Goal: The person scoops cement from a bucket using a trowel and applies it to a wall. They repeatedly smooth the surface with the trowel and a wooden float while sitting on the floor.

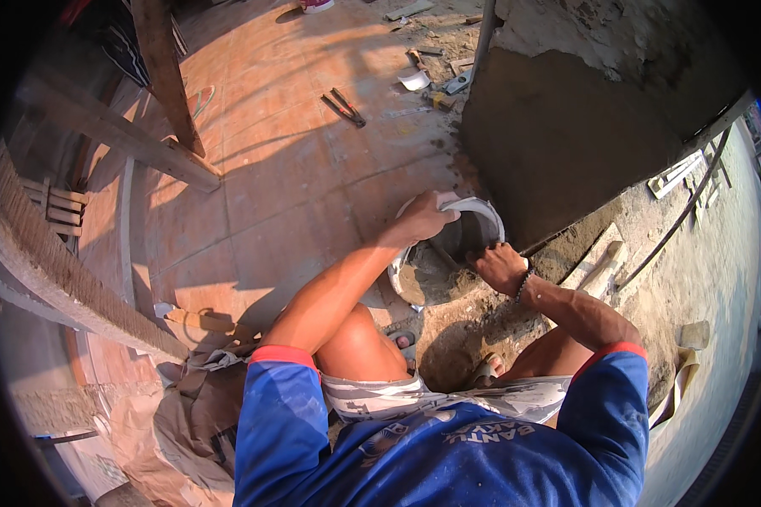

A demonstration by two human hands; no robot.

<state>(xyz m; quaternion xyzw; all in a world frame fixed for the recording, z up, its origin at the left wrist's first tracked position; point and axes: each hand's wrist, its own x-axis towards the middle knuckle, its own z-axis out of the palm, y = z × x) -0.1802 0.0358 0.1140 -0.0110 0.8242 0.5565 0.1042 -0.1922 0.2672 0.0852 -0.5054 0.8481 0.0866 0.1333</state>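
Note:
A white, mortar-smeared bucket (497,226) stands tilted between my knees, its mouth turned up toward me. My left hand (431,216) is closed over its far rim. Grey-brown mortar (414,283) coats the inside, partly in shadow. At the right side of the mouth, my right hand (500,269), with a beaded bracelet on the wrist, is closed with fingers curled. What it grips, if anything, is hidden; I cannot tell whether it holds the rim or something inside. Loose sandy soil (461,338) lies below the bucket, between my feet.
Freshly plastered dark masonry (558,144) rises just beyond the bucket on the right. Red-handled pliers (344,108) lie on the tiled floor (271,211). A wooden float (600,269) rests at right. Timber posts (165,76) stand on the left, near crumpled brown sacks (156,431).

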